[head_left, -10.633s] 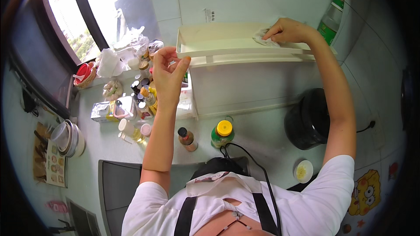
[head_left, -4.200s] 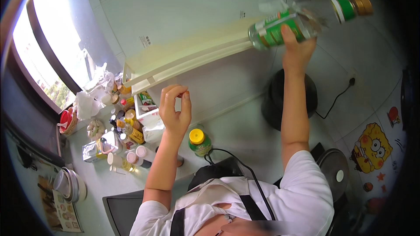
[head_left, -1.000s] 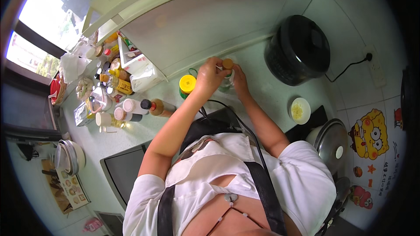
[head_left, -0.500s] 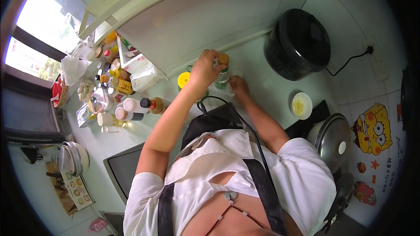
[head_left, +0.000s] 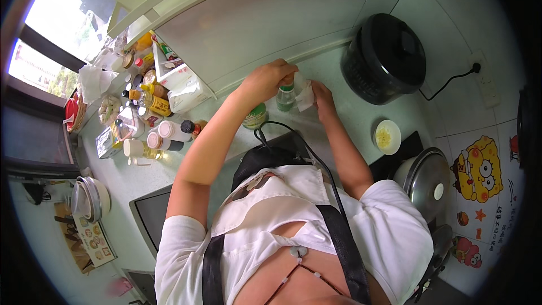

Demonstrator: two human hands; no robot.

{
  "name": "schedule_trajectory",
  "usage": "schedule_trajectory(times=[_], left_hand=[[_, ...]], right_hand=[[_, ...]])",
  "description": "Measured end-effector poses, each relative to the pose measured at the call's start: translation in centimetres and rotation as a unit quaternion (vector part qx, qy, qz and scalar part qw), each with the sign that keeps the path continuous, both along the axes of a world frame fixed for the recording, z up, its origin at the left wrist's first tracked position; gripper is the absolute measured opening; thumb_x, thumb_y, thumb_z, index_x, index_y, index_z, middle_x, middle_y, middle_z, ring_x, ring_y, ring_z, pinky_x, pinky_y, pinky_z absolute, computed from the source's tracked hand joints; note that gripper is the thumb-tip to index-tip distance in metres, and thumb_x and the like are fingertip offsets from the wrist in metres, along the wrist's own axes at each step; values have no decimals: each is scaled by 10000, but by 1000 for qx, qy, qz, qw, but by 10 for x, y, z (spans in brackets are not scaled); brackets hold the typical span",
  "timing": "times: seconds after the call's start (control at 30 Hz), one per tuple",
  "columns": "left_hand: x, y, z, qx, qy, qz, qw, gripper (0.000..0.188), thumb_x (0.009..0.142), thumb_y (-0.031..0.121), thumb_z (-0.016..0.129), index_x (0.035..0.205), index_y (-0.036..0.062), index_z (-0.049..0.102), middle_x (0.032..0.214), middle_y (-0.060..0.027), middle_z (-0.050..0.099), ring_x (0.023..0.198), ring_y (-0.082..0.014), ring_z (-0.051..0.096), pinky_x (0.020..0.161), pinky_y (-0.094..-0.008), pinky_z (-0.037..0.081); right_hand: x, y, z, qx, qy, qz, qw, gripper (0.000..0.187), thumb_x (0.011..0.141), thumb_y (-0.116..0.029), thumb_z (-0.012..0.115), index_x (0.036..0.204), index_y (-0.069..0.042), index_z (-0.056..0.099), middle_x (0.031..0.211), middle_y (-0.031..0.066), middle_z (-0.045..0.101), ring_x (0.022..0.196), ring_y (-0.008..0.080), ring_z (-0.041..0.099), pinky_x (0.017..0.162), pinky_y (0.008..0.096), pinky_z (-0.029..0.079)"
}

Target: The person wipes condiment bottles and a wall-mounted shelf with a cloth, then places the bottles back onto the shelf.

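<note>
A small clear bottle with a green band (head_left: 285, 98) stands on the counter close to the wall. Over its top, my left hand (head_left: 271, 79) is closed, and the fingers wrap round the orange cap (head_left: 288, 78). Just to the right, my right hand (head_left: 322, 99) pinches a crumpled whitish sheet (head_left: 305, 96), perhaps tissue or thin plastic, beside the bottle. A jar with a green label (head_left: 256, 116) sits left of the bottle, partly behind my left forearm.
Bottles and shakers (head_left: 161, 137) crowd the left of the counter, by a white box (head_left: 186, 87). A black cooker (head_left: 384, 59) stands at the back right. Nearer are a white bowl with yellowish bits (head_left: 388, 136) and a lidded pot (head_left: 427, 183). A black cable (head_left: 310, 149) hangs before me.
My left hand has moved from beside the bottle's neck onto its cap. My right hand has shifted right and farther up, bringing the whitish sheet up beside the bottle.
</note>
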State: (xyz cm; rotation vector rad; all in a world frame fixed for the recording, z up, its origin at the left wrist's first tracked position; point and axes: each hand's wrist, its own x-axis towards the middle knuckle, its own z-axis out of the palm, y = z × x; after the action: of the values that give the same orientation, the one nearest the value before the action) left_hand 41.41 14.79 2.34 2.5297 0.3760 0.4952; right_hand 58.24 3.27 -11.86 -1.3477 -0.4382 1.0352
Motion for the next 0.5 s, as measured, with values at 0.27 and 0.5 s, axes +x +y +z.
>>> schedule_trajectory(times=[0.27,0.5], left_hand=[[8,-5,-2,38,49,119,991,369,725,303,721,991,72,611,893,-125,624,829,-339,607,695,-420,481],[8,-12,-11,33,44,160,986,368,734,320,712,986,74,606,905,-124,624,831,-340,607,698,-425,484]], right_hand=[[-28,8,38,143,-233,63,960,474,801,-128,582,1262,-45,509,1138,118,591,1035,211,574,865,314,458],[-45,0,-8,138,-470,3,872,536,727,-67,600,1250,-29,486,1201,184,548,1098,352,540,927,393,433]])
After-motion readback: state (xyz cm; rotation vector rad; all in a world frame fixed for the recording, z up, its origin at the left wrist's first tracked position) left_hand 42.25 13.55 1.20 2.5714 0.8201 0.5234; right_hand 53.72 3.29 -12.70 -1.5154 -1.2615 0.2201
